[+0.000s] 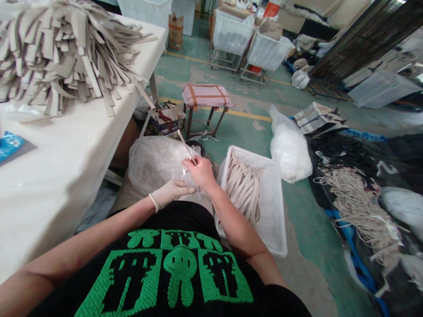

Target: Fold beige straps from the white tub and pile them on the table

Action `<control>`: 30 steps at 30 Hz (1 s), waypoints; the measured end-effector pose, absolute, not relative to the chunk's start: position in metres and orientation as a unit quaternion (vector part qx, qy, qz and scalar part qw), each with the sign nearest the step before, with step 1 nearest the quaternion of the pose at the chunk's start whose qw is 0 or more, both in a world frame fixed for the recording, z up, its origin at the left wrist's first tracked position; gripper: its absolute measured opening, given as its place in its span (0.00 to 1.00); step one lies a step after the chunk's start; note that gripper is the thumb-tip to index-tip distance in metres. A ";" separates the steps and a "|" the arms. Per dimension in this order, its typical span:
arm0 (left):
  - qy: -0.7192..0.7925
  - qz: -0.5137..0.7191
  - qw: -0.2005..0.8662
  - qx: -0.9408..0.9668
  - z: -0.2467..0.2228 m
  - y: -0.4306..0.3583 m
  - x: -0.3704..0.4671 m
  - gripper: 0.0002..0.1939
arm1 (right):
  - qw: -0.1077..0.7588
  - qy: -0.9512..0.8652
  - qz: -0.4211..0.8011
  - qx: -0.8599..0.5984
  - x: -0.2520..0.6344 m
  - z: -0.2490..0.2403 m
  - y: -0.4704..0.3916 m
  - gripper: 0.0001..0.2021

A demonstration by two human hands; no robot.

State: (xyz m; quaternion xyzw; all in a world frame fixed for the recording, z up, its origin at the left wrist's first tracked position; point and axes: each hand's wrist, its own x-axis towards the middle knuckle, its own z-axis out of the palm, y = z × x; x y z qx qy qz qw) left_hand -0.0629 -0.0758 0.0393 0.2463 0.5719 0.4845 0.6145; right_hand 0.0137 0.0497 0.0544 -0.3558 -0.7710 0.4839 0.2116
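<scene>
My right hand, bare, is closed around a thin, pale beige stick-like piece that points up and away to the left. My left hand wears a whitish glove, and its fingers are pressed together at the near edge of a clear plastic bag. The bag lies bunched up in front of my body. A small white bit of material shows between the two hands, too small to name. Just right of my right forearm stands a white plastic bin with long beige strips inside.
A cream-covered table on the left bears a heap of grey-beige strips. Ahead are a padded stool and wheeled white bins. A filled plastic sack and piled beige cords lie on the right.
</scene>
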 end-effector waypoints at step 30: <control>0.473 0.657 0.587 -0.010 0.036 -0.053 -0.094 0.12 | -0.136 -0.609 0.743 -0.242 0.088 0.016 -0.015 0.28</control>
